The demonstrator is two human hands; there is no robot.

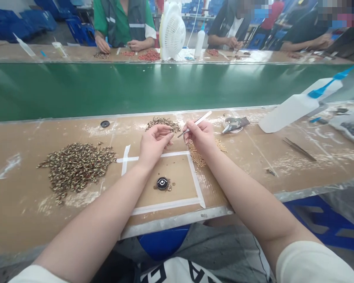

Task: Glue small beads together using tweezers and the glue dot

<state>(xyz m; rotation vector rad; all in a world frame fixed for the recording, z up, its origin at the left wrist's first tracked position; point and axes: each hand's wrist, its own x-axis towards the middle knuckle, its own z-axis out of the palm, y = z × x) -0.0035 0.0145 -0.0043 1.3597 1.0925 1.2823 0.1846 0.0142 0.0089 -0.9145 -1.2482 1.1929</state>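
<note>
My right hand (201, 136) grips a pair of tweezers (204, 117) like a pen, tips pointing left toward my other hand. The fingers of my left hand (153, 143) are pinched together; whatever is between them is too small to make out. Just behind the left fingertips lies a pile of small dark-and-gold pieces (162, 122). Under my right wrist spreads a pile of tiny golden beads (197, 156). Between my forearms, inside a white tape outline (171, 205), sits a small round black dish (162, 183) with glossy liquid.
A larger pile of similar small pieces (79, 167) lies at left, near a black round cap (105, 124). At right are a white squeeze bottle (287, 114), another pair of tweezers (299, 149) and a tape roll (234, 124). Beyond a green belt (129, 88), co-workers sit by a fan (173, 33).
</note>
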